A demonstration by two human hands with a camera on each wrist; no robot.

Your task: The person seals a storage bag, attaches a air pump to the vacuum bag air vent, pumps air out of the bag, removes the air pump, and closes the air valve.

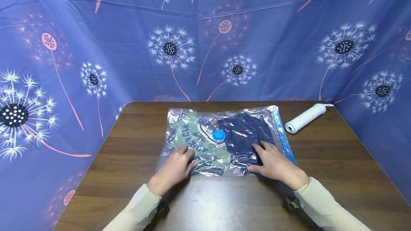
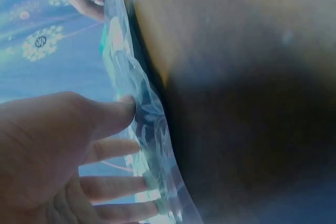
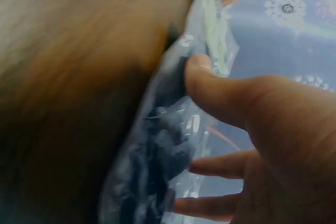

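A clear plastic vacuum storage bag [image 1: 236, 165] lies flat on the table. Inside it are a green printed garment [image 1: 184, 136] on the left and a dark navy garment [image 1: 244, 131] on the right. A round blue valve cap [image 1: 219, 135] sits near the bag's middle, and a blue zip strip [image 1: 284, 138] runs along its right edge. My left hand [image 1: 174, 167] rests on the bag's near left part, fingers spread. On the near right part, over the navy garment, lies my right hand [image 1: 276, 163]. Both wrist views show thumb and fingers touching the plastic, mostly straight.
To the right of the bag, a white cylindrical hand pump [image 1: 305, 118] lies on the brown wooden table [image 1: 128, 145]. Behind the table's far edge hangs a blue cloth [image 1: 128, 52] with a dandelion print, which also covers both sides.
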